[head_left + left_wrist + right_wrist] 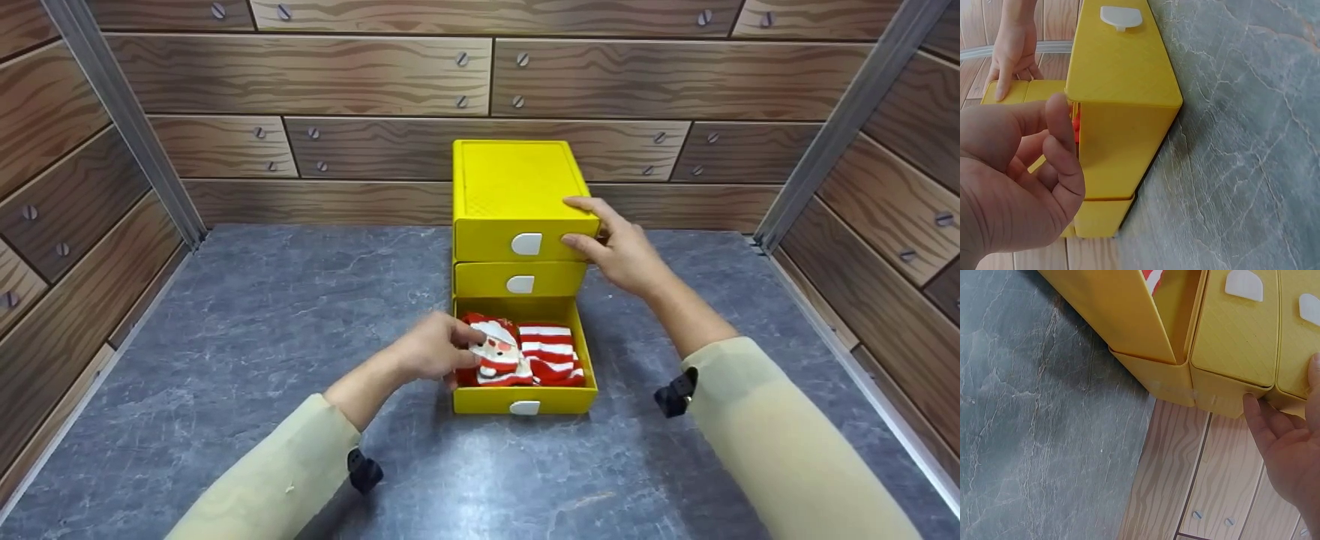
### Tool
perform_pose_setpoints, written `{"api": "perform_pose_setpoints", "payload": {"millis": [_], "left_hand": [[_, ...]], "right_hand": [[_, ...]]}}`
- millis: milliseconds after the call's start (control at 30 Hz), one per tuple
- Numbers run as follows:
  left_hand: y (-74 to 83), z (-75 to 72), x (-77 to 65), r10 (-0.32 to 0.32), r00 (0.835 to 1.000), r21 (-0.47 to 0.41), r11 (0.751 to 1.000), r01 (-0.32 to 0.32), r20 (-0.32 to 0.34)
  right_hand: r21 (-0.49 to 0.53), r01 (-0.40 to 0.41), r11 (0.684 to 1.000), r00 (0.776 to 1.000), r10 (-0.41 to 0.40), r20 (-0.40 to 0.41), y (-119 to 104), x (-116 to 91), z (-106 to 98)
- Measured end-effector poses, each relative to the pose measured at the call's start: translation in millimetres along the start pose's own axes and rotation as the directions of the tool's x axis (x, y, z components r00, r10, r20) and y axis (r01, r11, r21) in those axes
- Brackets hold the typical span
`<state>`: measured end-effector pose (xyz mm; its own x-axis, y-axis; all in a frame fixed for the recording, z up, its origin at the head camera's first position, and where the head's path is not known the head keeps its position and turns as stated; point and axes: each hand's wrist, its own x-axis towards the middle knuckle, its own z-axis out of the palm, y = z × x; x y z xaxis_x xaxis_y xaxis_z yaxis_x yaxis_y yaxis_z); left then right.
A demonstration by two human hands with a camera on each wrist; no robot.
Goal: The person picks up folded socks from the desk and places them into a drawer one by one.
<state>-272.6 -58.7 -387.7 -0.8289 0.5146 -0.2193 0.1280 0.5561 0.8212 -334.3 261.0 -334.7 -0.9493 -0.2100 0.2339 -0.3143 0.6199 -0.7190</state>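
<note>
A yellow three-tier drawer cabinet [517,176] stands on the grey surface, its bottom drawer [525,401] pulled out. Inside lie folded red-and-white striped socks [551,352] and, to their left, a folded sock with a Santa face [496,351]. My left hand [433,349] is at the drawer's left rim, thumb and forefinger over the edge of the Santa sock. In the left wrist view its fingers [1064,169] are loosely bent, with nothing visible between them. My right hand [622,251] grips the cabinet's upper right corner, thumb on the front, forefinger on top, other fingers [1261,422] along the side.
The top and middle drawers, with white handles [526,244], are closed. Behind the cabinet stands a wood-plank-patterned wall [360,150], with similar walls at left and right. Grey metal posts [127,112] mark the back corners. Marbled grey surface [300,277] surrounds the cabinet.
</note>
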Motion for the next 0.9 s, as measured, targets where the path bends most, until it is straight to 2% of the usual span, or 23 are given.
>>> {"api": "perform_pose_setpoints", "payload": {"millis": [200,533,900], "left_hand": [[1.3,1.2,-0.7,0.029,0.999,0.073,0.997,-0.030,0.023],[1.9,4.4,-2.5,0.029,1.000,0.150,0.988,-0.028,-0.003],[6.8,-3.1,-13.0,0.066,0.998,0.077,0.995,-0.067,0.017]], "right_hand": [[0.004,0.000,1.000,1.000,0.000,0.006,-0.9,0.1,-0.4],[0.010,0.003,1.000,1.000,-0.003,0.005,-1.9,0.2,-0.3],[-0.002,0.000,1.000,1.000,0.000,-0.001,-0.7,-0.3,-0.5]]}}
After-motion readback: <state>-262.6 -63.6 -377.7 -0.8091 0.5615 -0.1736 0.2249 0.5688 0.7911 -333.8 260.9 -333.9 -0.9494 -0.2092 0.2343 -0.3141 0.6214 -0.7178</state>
